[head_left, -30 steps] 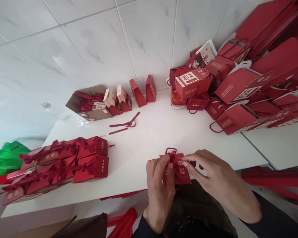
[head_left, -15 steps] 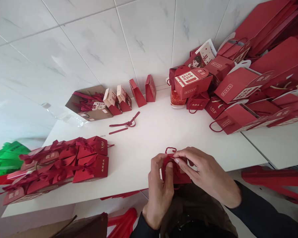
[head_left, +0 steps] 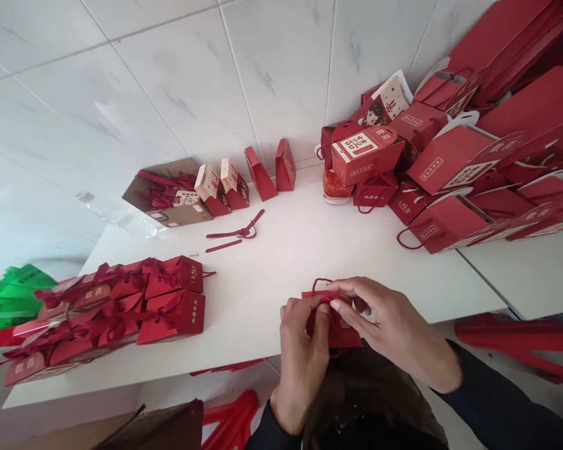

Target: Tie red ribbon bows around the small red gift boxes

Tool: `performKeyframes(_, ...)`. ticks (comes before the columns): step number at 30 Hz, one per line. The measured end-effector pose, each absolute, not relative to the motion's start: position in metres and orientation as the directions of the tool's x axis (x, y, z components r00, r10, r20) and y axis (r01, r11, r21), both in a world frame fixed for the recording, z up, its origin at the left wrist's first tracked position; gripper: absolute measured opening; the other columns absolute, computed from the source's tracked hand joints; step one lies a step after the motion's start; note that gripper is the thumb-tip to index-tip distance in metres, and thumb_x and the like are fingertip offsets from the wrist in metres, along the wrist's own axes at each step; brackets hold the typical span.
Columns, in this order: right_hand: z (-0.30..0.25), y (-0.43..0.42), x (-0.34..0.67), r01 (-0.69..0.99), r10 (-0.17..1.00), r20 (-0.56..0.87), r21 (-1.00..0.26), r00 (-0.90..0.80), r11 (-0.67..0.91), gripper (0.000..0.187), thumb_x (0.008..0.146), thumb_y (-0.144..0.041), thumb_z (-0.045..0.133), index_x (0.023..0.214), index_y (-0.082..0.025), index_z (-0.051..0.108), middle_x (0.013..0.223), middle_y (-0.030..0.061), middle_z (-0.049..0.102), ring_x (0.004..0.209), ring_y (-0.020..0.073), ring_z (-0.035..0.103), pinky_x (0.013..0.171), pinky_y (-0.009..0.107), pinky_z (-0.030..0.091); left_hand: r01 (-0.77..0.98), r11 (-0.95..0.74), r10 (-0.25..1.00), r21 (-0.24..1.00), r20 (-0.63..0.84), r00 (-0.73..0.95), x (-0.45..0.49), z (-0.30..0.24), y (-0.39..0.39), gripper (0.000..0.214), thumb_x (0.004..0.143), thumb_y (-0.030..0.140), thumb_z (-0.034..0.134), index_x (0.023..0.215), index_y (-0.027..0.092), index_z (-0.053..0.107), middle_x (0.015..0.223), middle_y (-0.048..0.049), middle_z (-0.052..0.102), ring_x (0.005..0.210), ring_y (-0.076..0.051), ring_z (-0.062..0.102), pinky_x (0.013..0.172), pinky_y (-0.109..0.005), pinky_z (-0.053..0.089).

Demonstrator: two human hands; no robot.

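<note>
At the table's front edge is a small red gift box (head_left: 344, 337) with a thin cord handle (head_left: 321, 282) sticking out at its far side. My left hand (head_left: 303, 344) pinches a dark red ribbon (head_left: 327, 300) on top of the box between thumb and forefinger. From the right, my right hand (head_left: 380, 319) pinches the same ribbon, its fingertips almost touching those of the left. The fingers hide most of the ribbon and much of the box.
Two rows of ribboned red boxes (head_left: 171, 315) stand at left. Loose ribbon pieces (head_left: 237, 234) lie mid-table near a cardboard box (head_left: 182, 215) of ribbons. Several small cartons (head_left: 261, 175) line the wall. Red boxes (head_left: 366, 156) are piled at right. A plastic bottle (head_left: 117, 215) lies far left.
My left thumb and forefinger have closed in toward my right fingertips over the box. The ribbon between them is now bunched closer. Everything else on the table stays put.
</note>
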State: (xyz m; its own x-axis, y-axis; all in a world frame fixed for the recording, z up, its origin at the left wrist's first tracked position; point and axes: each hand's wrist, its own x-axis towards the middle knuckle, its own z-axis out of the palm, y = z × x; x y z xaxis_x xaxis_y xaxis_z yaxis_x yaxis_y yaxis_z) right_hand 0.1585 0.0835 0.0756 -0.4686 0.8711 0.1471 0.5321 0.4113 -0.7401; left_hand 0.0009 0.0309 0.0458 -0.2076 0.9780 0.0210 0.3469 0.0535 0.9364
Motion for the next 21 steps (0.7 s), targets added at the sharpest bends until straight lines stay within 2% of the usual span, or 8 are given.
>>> performKeyframes(5, 0.082, 0.084, 0.162, 0.469, 0.778, 0.213, -0.694, -0.591, 0.546, 0.015, 0.103, -0.019, 0.051, 0.111, -0.024, 0.062, 0.104, 0.0058, 0.074, 0.096, 0.0212, 0.073, 0.084, 0.037, 0.061, 0.256, 0.100, 0.974, 0.961, -0.042, -0.223, 0.000, 0.042, 0.035, 0.024, 0.101, 0.033, 0.054, 0.103, 0.025, 0.076, 0.098, -0.0060, 0.077, 0.090, -0.023, 0.066, 0.085, -0.038, 0.048)
performKeyframes(9, 0.086, 0.089, 0.159, 0.395, 0.697, 0.255, -0.672, -0.670, 0.626, 0.021, 0.100, -0.012, 0.049, 0.114, -0.023, 0.060, 0.104, 0.0074, 0.074, 0.096, 0.0221, 0.072, 0.081, 0.038, 0.062, 0.247, 0.073, 0.984, 0.966, -0.029, -0.176, 0.001, 0.048, 0.035, 0.024, 0.101, 0.029, 0.052, 0.101, 0.024, 0.076, 0.094, -0.0055, 0.076, 0.088, -0.023, 0.065, 0.084, -0.037, 0.047)
performKeyframes(13, 0.087, 0.095, 0.155, 0.412, 0.703, 0.258, -0.659, -0.663, 0.630, 0.018, 0.101, -0.013, 0.049, 0.113, -0.024, 0.058, 0.104, 0.0076, 0.073, 0.101, 0.0240, 0.071, 0.085, 0.042, 0.061, 0.274, 0.022, 0.996, 0.961, 0.002, -0.087, 0.002, 0.054, 0.033, 0.018, 0.095, 0.020, 0.057, 0.100, 0.024, 0.074, 0.088, -0.0035, 0.071, 0.082, -0.021, 0.060, 0.081, -0.036, 0.045)
performKeyframes(17, 0.087, 0.098, 0.155, 0.407, 0.697, 0.254, -0.660, -0.670, 0.632, 0.014, 0.103, -0.016, 0.049, 0.107, -0.022, 0.060, 0.099, 0.0063, 0.072, 0.097, 0.0234, 0.071, 0.084, 0.041, 0.060, 0.300, 0.044, 0.997, 0.953, -0.022, -0.077, 0.004, 0.051, 0.036, 0.010, 0.093, 0.021, 0.060, 0.095, 0.022, 0.070, 0.084, -0.0025, 0.068, 0.078, -0.020, 0.056, 0.078, -0.035, 0.042)
performKeyframes(21, 0.085, 0.098, 0.158, 0.414, 0.721, 0.254, -0.677, -0.645, 0.609, 0.024, 0.106, -0.019, 0.046, 0.124, -0.022, 0.060, 0.115, 0.0088, 0.070, 0.108, 0.0222, 0.067, 0.091, 0.039, 0.059, 0.264, 0.094, 0.991, 0.960, -0.065, -0.120, 0.004, 0.049, 0.041, 0.021, 0.100, 0.030, 0.053, 0.095, 0.020, 0.070, 0.085, -0.0043, 0.069, 0.078, -0.020, 0.057, 0.073, -0.033, 0.042)
